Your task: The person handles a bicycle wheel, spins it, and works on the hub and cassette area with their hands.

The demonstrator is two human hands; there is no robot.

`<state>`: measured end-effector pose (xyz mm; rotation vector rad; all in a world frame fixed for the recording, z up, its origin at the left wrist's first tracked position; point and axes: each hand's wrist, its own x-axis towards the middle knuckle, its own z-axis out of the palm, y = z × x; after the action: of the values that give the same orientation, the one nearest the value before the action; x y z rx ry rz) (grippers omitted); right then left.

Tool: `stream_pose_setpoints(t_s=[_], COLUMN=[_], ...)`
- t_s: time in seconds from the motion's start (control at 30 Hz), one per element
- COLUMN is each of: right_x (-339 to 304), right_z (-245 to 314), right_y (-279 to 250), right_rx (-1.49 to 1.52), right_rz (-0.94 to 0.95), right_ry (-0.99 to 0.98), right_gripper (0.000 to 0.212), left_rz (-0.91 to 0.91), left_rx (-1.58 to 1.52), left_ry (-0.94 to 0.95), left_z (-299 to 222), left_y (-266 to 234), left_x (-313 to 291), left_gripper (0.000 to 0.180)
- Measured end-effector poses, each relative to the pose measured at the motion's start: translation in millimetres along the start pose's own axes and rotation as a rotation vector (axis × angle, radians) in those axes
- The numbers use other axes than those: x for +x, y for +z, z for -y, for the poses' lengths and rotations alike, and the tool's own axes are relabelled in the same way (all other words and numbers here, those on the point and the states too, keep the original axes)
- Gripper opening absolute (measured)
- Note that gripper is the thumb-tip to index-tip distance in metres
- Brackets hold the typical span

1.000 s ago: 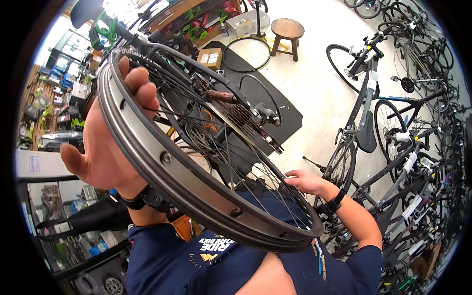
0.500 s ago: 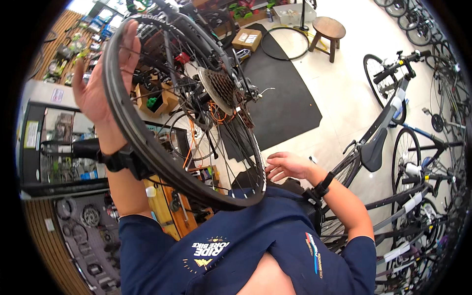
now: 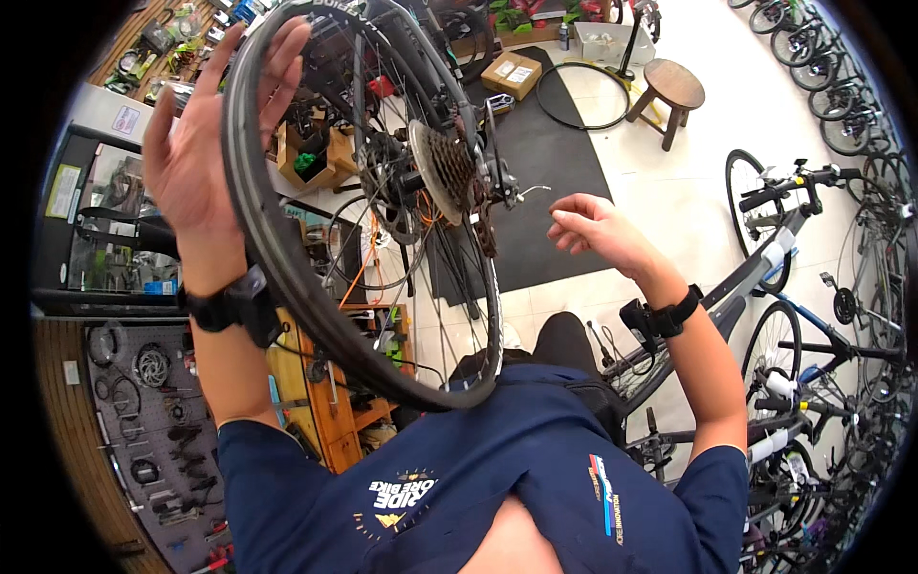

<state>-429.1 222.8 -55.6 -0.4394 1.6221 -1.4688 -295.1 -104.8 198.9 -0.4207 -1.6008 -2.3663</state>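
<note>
A bicycle rear wheel [image 3: 251, 206] with a black tyre stands in a raised bike frame [image 3: 421, 57] in front of me. My left hand [image 3: 201, 158] is open at the tyre's left side, fingers stretched and spread. Part of it is hidden behind the tyre, and I cannot tell whether it presses on it. The sprocket cassette [image 3: 442, 172] sits at the hub, with the rear derailleur [image 3: 486, 206] beside it. A loose cable end [image 3: 537, 188] sticks out to the right. My right hand [image 3: 602, 234] hovers right of it, empty, fingers loosely bent and apart.
A wooden stool [image 3: 673, 86], a loose tyre [image 3: 583, 122] and a cardboard box [image 3: 511, 74] stand beyond a dark floor mat [image 3: 564, 230]. Parked bicycles [image 3: 765, 239] line the right. A tool board [image 3: 158, 411] and wooden bench [image 3: 330, 411] are at the left.
My right hand has risen up and to the right, away from the wheel's lower rim toward the cable end. My left hand stays by the tyre, its fingers spread wider. The view has shifted slightly.
</note>
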Motion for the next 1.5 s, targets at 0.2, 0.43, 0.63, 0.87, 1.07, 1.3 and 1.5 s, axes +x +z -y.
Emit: stream_pose_setpoints(t_s=[0.2, 0.43, 0.63, 0.87, 1.07, 1.3, 1.5], right_x=[61, 128, 156, 180, 213, 228, 240], right_z=[3, -14, -12, 35, 117, 114, 106], right_y=[-41, -74, -72, -66, -7, 32, 29], right_rx=[0.006, 0.113, 0.128, -0.036, -0.134, -0.476, -0.424], right_rz=[0.119, 0.290, 0.405, 0.336, 0.069, 0.015, 0.022], right_ry=[-0.074, -0.026, -0.024, -0.372, -0.488, -0.571, -0.693], right_gripper=[0.034, 0.032, 0.032, 0.033, 0.066, 0.043, 0.039], left_rz=[-0.276, -0.525, -0.647, -0.801, -1.041, -1.095, -1.106], left_rx=[0.348, 0.411, 0.745, 0.922, 1.018, 1.115, 1.051], left_ry=[-0.148, -0.321, -0.524, -0.661, -0.822, -0.956, -0.940], left_z=[-22, -42, -51, -41, -28, -26, -34], left_y=[26, 69, 82, 97, 102, 89, 89], left_x=[2, 11, 27, 50, 75, 97, 87], left_gripper=[0.103, 0.094, 0.087, 0.075, 0.048, 0.016, 0.016])
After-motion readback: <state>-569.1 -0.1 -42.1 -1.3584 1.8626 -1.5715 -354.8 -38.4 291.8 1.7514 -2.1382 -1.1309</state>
